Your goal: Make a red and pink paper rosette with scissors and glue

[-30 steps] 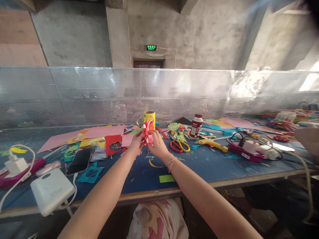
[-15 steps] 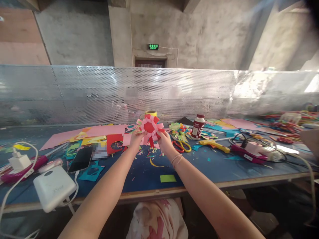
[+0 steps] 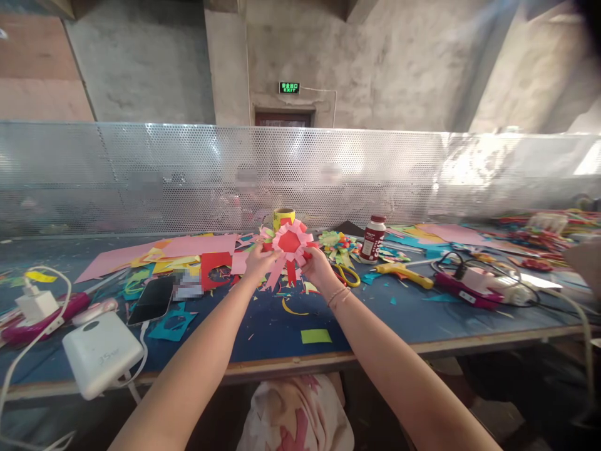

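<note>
A red and pink paper rosette [image 3: 288, 242] is held up over the table between both hands, its strips fanned out and tails hanging below. My left hand [image 3: 260, 262] pinches it at the left edge. At its right edge, the fingers of my right hand [image 3: 318, 268] are closed on it; a thin band circles that wrist. Behind the rosette stands a yellow roll of tape [image 3: 284, 216], partly covered. Close to my right hand lie yellow-handled scissors [image 3: 350, 275] and a heap of coloured paper loops [image 3: 339, 244].
A dark red bottle [image 3: 373, 240] and a yellow glue gun [image 3: 404, 274] stand or lie to the right, before a power strip [image 3: 469, 289]. On the left are a phone [image 3: 151, 300], a white power bank [image 3: 102, 354] and pink paper [image 3: 188, 247]. A perforated metal screen [image 3: 197, 175] borders the back.
The rosette has shifted slightly right and down and turned, so its round front and hanging tails show more fully. More of the tape roll shows. Both hands keep hold of the rosette.
</note>
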Demonstrator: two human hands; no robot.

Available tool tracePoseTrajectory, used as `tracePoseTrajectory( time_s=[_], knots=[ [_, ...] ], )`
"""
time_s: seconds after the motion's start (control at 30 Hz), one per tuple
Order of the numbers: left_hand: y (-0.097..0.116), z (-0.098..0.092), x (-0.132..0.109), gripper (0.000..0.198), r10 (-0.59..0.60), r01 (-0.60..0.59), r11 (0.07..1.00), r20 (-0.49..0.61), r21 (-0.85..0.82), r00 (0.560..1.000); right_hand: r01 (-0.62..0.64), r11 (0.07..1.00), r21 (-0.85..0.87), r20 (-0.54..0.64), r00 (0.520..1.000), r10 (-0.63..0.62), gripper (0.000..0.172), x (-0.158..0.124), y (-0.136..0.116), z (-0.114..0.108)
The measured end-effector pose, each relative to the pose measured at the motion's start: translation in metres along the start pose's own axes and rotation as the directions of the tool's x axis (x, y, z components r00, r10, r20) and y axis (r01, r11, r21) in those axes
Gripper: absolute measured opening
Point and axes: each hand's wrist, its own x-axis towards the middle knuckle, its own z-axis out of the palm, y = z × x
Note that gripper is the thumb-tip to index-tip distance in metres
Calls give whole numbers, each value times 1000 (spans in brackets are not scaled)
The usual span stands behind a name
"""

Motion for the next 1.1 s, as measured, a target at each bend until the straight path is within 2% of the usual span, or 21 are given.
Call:
tracePoseTrajectory(
  time_s=[0.1, 0.2, 0.37, 0.53, 0.73, 0.9, 1.1],
  knots=[
    [6, 3, -6, 35, -13, 17, 997, 57, -72, 998, 40, 999, -12, -21, 999, -41, 21, 4, 0, -5],
    [9, 2, -6, 31, -41, 52, 988, 79, -143, 996, 89, 993, -77, 6, 996, -88, 22, 5, -1, -7],
    [-2, -3, 5, 29, -62, 78, 982, 98, -172, 993, 65, 988, -141, 55, 997, -58, 26, 1, -3, -6],
    [-11, -4, 11, 31, -58, 72, 987, 101, -145, 993, 34, 992, -122, 82, 996, -25, 26, -2, -7, -3],
    [-8, -2, 6, 34, -96, 114, 976, 108, -185, 990, 85, 992, -91, 75, 994, -78, 27, -2, -8, 0],
    [-5, -1, 1, 35, -177, 220, 955, 215, -200, 960, 129, 990, -51, 59, 990, -126, 29, 0, -9, -1],
    [0, 2, -3, 39, -218, 279, 891, 203, -358, 955, 86, 992, -89, 96, 992, -77, 28, -2, -8, -2]
  ],
)
